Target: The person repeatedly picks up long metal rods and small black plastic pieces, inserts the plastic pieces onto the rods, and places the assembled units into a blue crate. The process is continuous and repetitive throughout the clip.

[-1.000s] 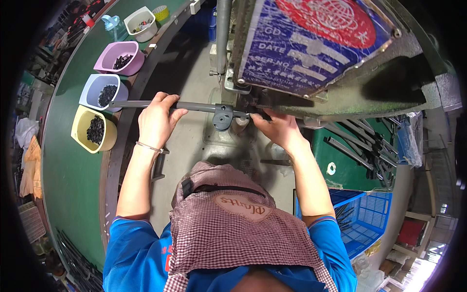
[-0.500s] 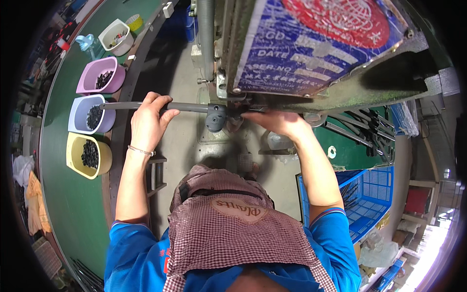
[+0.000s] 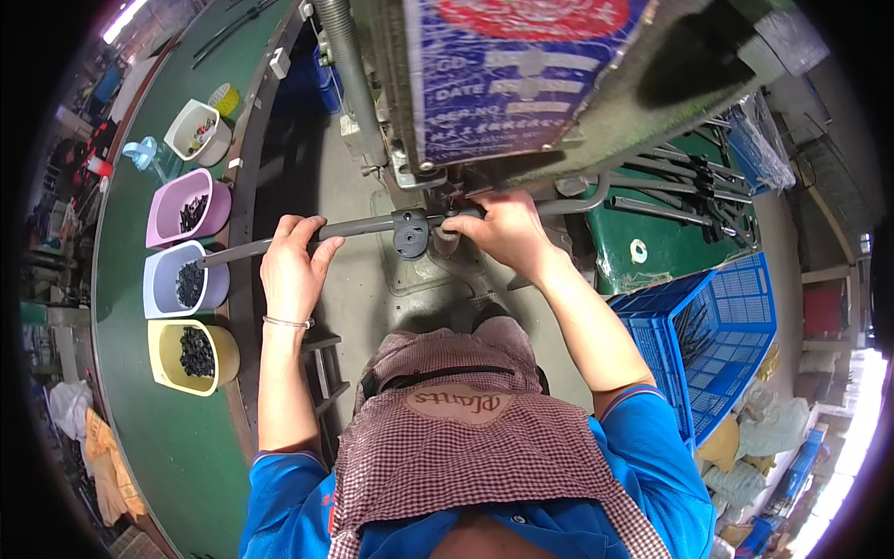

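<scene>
A long dark grey metal tube [image 3: 358, 227] lies crosswise in front of me under the machine's head. Around its left part my left hand [image 3: 296, 265] is closed, thumb on the near side. A round black plastic joint [image 3: 410, 235] sits on the tube's middle, below the machine's working tip. My right hand [image 3: 507, 235] grips the tube just right of this joint, its thumb pointing at the joint and some fingers hidden behind. Beyond that hand the tube runs on to a bent end [image 3: 596, 194]. Whether the machine's tip [image 3: 452, 191] touches the tube cannot be made out.
On the green bench at left stand white [image 3: 200, 133], pink [image 3: 189, 207], lavender [image 3: 186, 279] and yellow tubs [image 3: 194, 356] with small parts. The machine [image 3: 531, 84] with a blue plate looms ahead. At right, several tubes [image 3: 666, 191] lie on a green table beside a blue crate [image 3: 694, 335].
My right hand has come from under the machine's head into fuller view, gripping the tube beside the joint. The bent right end now shows. My left hand stays on the tube; the whole view has shifted.
</scene>
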A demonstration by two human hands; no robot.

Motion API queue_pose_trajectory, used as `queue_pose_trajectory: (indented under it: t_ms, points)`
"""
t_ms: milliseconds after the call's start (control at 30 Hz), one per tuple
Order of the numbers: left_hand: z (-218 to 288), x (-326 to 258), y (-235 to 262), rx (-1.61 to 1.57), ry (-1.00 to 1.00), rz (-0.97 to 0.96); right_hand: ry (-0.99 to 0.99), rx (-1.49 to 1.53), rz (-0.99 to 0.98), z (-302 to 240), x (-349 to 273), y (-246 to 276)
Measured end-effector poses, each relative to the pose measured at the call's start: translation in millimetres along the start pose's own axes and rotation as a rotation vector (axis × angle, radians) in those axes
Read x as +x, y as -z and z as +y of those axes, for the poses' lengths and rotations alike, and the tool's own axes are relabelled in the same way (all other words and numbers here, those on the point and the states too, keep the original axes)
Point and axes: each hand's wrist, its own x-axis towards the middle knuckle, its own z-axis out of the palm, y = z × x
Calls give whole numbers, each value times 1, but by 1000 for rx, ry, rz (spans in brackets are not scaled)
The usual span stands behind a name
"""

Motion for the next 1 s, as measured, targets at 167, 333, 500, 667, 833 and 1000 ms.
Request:
queue_pose_trajectory:
  t_ms: [167, 333, 500, 667, 833, 1000]
  points:
    - [-2, 0, -1, 11, -16, 12, 23, 83, -187, 14, 12, 8]
    - [-1, -4, 0, 33, -38, 9, -55, 196, -352, 21, 18, 18]
    - [3, -10, -2, 24, -17, 3, 58, 15, -162, 6, 7, 12]
    - [1, -16, -4, -5, -9, 22, -41, -80, -139, -5, 7, 6]
    - [1, -18, -3, -12, -31, 72, 234, -220, 81, 29, -7, 18]
    - [8, -17, -2, -30, 38, 29, 190, -238, -73, 58, -16, 49]
